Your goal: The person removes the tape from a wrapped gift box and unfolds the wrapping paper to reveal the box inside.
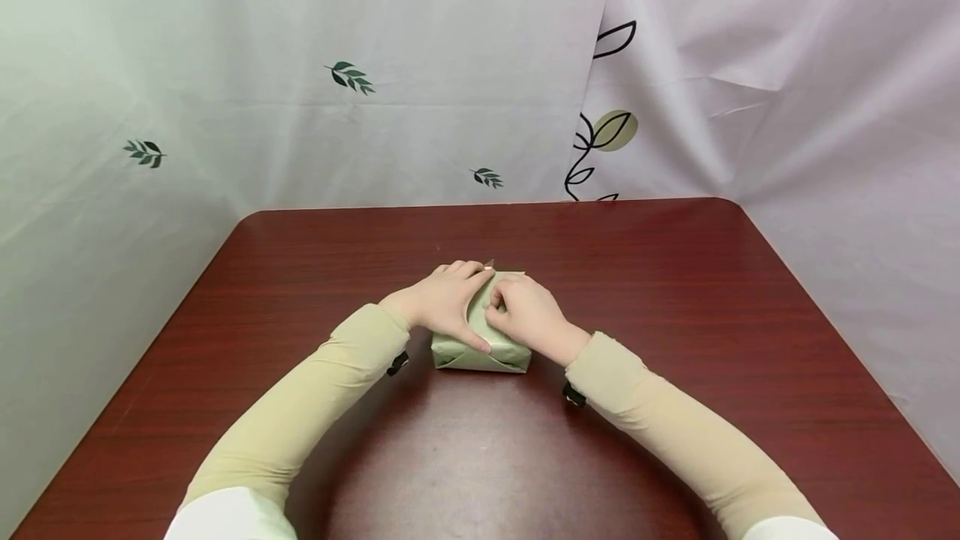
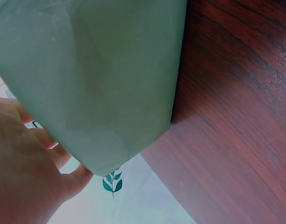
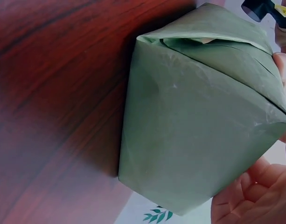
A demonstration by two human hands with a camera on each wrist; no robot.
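A box-shaped package wrapped in pale green paper (image 1: 480, 352) lies on the table, with a folded flap (image 3: 226, 63) at its near end. My left hand (image 1: 447, 298) rests across its left side, fingers spread toward the far edge and thumb extended over the near part of the top. By the left fingertips, a small clear strip (image 1: 490, 262) sticks up at the far edge. On the right part of the top sits my right hand (image 1: 531, 315), its fingers curled in and thumb near the forefinger. In the right wrist view, curled fingers (image 3: 254, 196) show along the package's upper edge.
The reddish-brown wooden table (image 1: 637, 273) extends around the package on every side. Behind it hangs a pale curtain (image 1: 420, 132) with leaf prints. A dark camera (image 3: 261, 9) is strapped at the left wrist.
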